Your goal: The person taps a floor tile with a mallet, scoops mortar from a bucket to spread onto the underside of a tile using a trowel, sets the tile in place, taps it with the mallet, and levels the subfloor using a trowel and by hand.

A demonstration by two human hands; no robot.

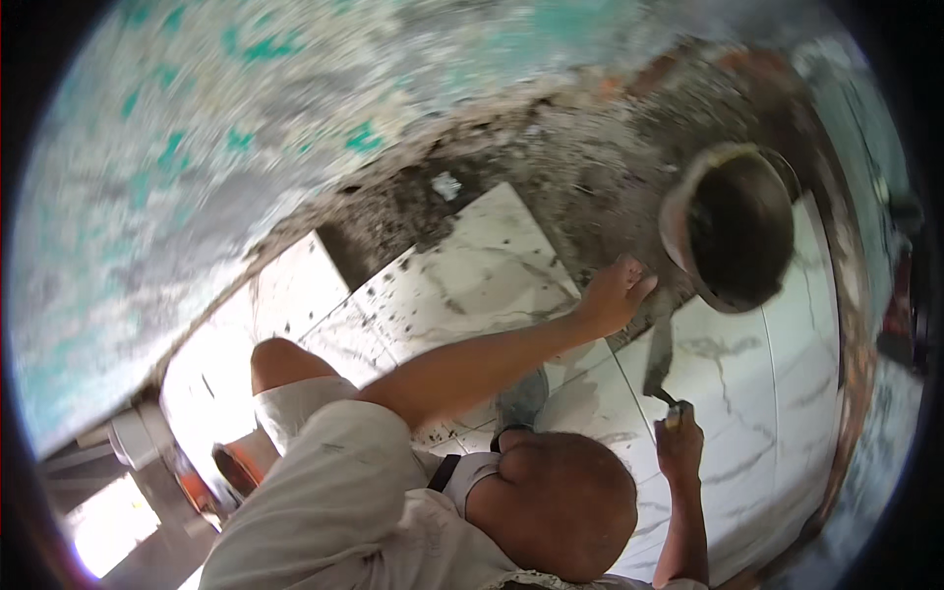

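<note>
My right hand (678,447) is closed round the handle of a trowel (661,356), whose narrow grey blade points away from me over the white tiles. Reaching across from the left, my left hand (614,295) has curled fingers above the bare floor, beside the corner of a marble-patterned tile (482,261). Whatever it may hold is hidden. Just beyond and to the right of both hands stands a dirty round bucket (678,221) with a dark inside. Dark crumbs of mortar speckle the tile.
Rough bare ground (590,167) runs between the tiles and a peeling green and grey wall (246,128). More veined white tiles (728,393) lie at the right. My bent knees and a grey shoe (523,398) are close by. An orange container (258,460) is at the left.
</note>
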